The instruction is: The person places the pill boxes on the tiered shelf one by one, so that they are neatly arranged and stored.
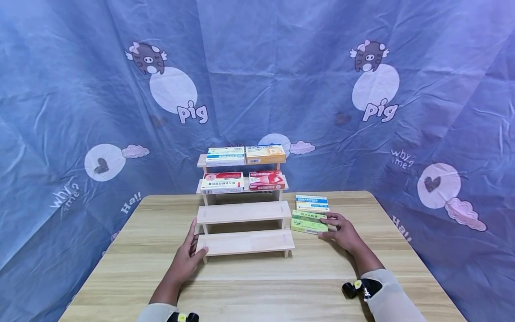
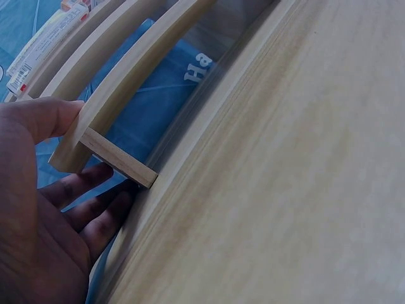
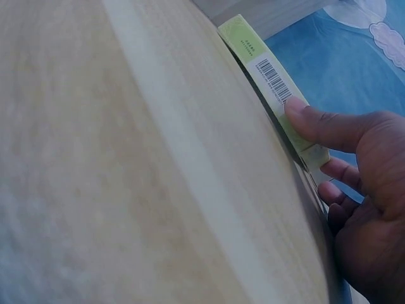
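My left hand grips the left end of a wooden stepped display rack. In the left wrist view its thumb lies against the lowest step, and the other fingers are beside and below it. To the rack's right, my right hand pinches the right end of a green medicine box. The right wrist view has the thumb on the box's barcode side. That box lies at the table surface, close to the rack. Just behind it lies a blue-and-white medicine box.
The top step bears a white-and-blue box and an orange-and-white box. One step down are a white-and-red box and a red box. A blue printed curtain hangs behind the wooden table.
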The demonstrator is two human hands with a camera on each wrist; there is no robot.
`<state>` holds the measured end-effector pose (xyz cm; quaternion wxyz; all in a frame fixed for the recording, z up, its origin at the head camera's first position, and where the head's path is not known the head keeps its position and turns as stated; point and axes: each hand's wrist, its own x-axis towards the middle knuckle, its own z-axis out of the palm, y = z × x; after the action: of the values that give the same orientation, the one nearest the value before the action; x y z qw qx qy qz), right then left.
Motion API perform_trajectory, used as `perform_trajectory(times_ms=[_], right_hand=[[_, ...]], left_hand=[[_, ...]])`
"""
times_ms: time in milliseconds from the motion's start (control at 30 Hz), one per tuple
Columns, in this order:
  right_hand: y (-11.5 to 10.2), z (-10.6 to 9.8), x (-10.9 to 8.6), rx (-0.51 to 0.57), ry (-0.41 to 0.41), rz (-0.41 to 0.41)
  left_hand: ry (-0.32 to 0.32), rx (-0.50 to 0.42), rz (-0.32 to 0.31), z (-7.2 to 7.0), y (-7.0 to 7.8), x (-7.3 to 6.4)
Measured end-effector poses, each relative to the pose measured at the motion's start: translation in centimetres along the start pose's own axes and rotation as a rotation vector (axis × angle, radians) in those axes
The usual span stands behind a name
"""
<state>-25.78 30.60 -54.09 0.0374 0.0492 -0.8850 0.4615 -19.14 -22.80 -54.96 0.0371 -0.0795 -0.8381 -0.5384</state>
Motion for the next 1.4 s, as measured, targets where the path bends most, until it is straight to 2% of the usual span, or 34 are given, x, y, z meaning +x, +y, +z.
perform_trajectory(times_ms=[333,467,633,867,1167,1400], right_hand=[[0.4,0.0,0.1,0.029,0.012,-0.025],[0.4,0.0,0.0,0.006,0.034,-0.034],[0.3,-0.1,-0.1,0.028,0.058,-0.039],[0.1,-0.2,-0.2,0.081,0.096,-0.061],[-0.3,-0.3,-0.4,0.178,0.195,-0.109],[-0.7,-0.2,-0.5,0.304,0.262,-0.141]], left_hand=[[0.017,0.022,0.026,0.0,0.0,-0.1],[0.014,0.010,0.013,0.0,0.0,-0.1],[0.005,0.000,0.000,0.0,0.0,-0.1],[0.014,0.002,0.033,0.0,-0.1,0.0],[0.007,-0.009,0.020,-0.1,0.0,-0.1],[0.000,-0.029,0.028,-0.1,0.0,-0.2]])
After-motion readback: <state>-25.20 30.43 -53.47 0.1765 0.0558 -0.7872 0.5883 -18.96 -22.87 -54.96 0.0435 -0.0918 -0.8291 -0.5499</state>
